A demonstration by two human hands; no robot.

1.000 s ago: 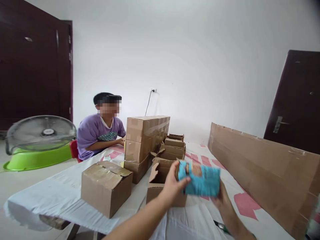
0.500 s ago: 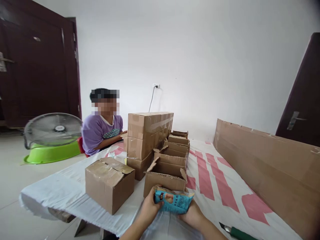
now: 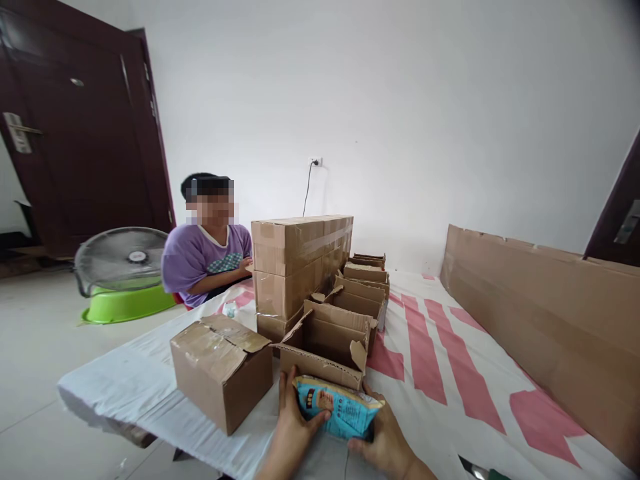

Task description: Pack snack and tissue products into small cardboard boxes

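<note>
Between my two hands is a blue snack bag (image 3: 343, 413) with printed text and a picture on its front. My left hand (image 3: 295, 417) grips its left end, thumb across the front and fingers behind. At the right end, my right hand (image 3: 383, 433) is closed around the bag. Just beyond it stands an open cardboard box (image 3: 320, 360) with raised flaps; fingers of both hands come close to its near wall, and whether they touch it I cannot tell. What lies inside that box is hidden from this angle.
More open boxes (image 3: 360, 300) line up behind. Stacked taped cartons (image 3: 273, 293) stand left of them, with a closed box (image 3: 225, 373) nearer. A utility knife (image 3: 477, 469) lies front right. A cardboard panel (image 3: 540, 320) borders the right. A person (image 3: 210, 253) sits across, left.
The view has shifted slightly. The nearest open box now sits turned at an angle, its flaps spread wider. The bag stays in both hands, more tilted and slightly lower.
</note>
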